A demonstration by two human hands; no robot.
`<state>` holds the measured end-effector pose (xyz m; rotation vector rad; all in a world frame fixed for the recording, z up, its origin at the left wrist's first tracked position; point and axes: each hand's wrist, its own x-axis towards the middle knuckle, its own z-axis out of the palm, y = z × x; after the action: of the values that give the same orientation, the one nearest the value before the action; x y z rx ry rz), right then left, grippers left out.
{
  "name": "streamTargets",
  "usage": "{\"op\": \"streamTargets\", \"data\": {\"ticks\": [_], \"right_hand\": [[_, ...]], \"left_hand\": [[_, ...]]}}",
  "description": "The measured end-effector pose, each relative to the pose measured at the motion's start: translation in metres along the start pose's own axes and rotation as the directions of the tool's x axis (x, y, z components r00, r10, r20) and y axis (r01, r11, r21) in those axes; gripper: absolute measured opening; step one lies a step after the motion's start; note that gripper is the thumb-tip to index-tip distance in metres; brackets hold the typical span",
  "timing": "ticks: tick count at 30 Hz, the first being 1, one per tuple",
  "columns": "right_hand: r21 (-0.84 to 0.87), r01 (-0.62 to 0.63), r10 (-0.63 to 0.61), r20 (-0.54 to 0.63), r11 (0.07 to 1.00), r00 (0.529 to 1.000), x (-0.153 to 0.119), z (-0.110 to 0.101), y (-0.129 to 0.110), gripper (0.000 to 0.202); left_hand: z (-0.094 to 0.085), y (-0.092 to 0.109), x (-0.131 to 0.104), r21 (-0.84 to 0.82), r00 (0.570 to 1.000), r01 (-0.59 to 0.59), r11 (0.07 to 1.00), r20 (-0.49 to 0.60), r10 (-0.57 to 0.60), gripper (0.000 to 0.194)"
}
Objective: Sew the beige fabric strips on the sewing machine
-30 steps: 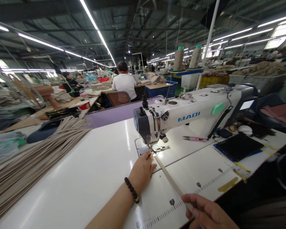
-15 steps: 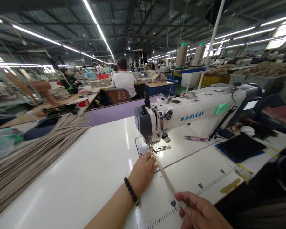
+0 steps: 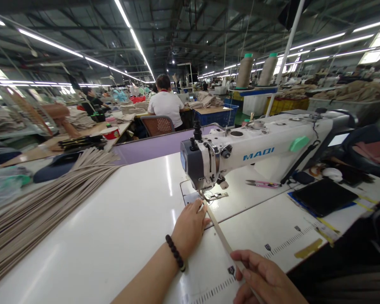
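Note:
A white sewing machine (image 3: 256, 147) stands on the white table (image 3: 114, 236). From under its needle a narrow beige strip (image 3: 221, 233) runs down toward the front edge. My left hand (image 3: 190, 226), with a dark bead bracelet at the wrist, lies by the needle; its fingertips press on the strip's upper end, right beside the presser foot. Lower right, my right hand (image 3: 261, 276) pinches the strip between thumb and fingers, near the printed ruler scale.
A bundle of long beige strips (image 3: 50, 202) covers the table's left side. Pink-handled snips (image 3: 262, 184) and a black flat pad (image 3: 325, 196) lie to the right. Thread cones (image 3: 244, 71) stand behind. A person in a white shirt (image 3: 166, 105) sits farther off.
The view has shifted slightly, so the machine sits a little farther right. My right hand has moved slightly up along the strip's line; my left hand stays by the needle.

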<state>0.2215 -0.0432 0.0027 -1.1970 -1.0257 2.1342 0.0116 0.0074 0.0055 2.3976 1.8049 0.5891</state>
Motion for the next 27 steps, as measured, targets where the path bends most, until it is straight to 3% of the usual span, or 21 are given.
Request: {"op": "streamTargets", "data": {"ticks": [11, 17, 20, 21, 22, 23, 25, 27], "right_hand": [[-0.098, 0.037, -0.043, -0.06, 0.995, 0.997, 0.023, 0.015, -0.013, 0.047], [-0.167, 0.068, -0.077, -0.047, 0.984, 0.996, 0.032, 0.027, -0.027, 0.053], [-0.377, 0.19, -0.198, 0.018, 0.907, 0.98, 0.028, 0.017, -0.041, 0.046], [-0.515, 0.267, -0.286, 0.045, 0.814, 0.957, 0.028, 0.007, -0.049, 0.043], [-0.674, 0.341, -0.391, 0.083, 0.656, 0.917, 0.03, -0.006, -0.058, 0.041], [-0.823, 0.369, -0.491, 0.128, 0.431, 0.862, 0.034, -0.022, -0.069, 0.039], [-0.967, 0.25, -0.669, 0.215, -0.045, 0.711, 0.048, -0.059, -0.09, 0.039], [-0.929, 0.008, -0.683, 0.277, -0.369, 0.675, 0.066, -0.095, -0.109, 0.045]], "left_hand": [[-0.001, -0.005, 0.003, 0.036, 1.0, 0.007, 0.999, 0.011, -0.007, 0.028], [0.003, -0.009, 0.004, -0.013, 0.999, -0.029, 1.0, -0.047, 0.028, 0.024], [0.001, -0.016, 0.007, -0.03, 0.998, 0.029, 0.999, -0.047, -0.03, 0.022], [-0.002, -0.02, 0.009, -0.032, 0.998, 0.053, 0.998, -0.033, -0.054, 0.022], [-0.005, -0.025, 0.012, -0.032, 0.997, 0.072, 0.997, -0.018, -0.073, 0.022], [-0.01, -0.031, 0.017, -0.034, 0.996, 0.084, 0.996, -0.003, -0.085, 0.022], [-0.019, -0.044, 0.028, -0.04, 0.996, 0.092, 0.995, 0.012, -0.091, 0.023], [-0.025, -0.057, 0.041, -0.051, 0.996, 0.087, 0.995, 0.001, -0.087, 0.026]]}}
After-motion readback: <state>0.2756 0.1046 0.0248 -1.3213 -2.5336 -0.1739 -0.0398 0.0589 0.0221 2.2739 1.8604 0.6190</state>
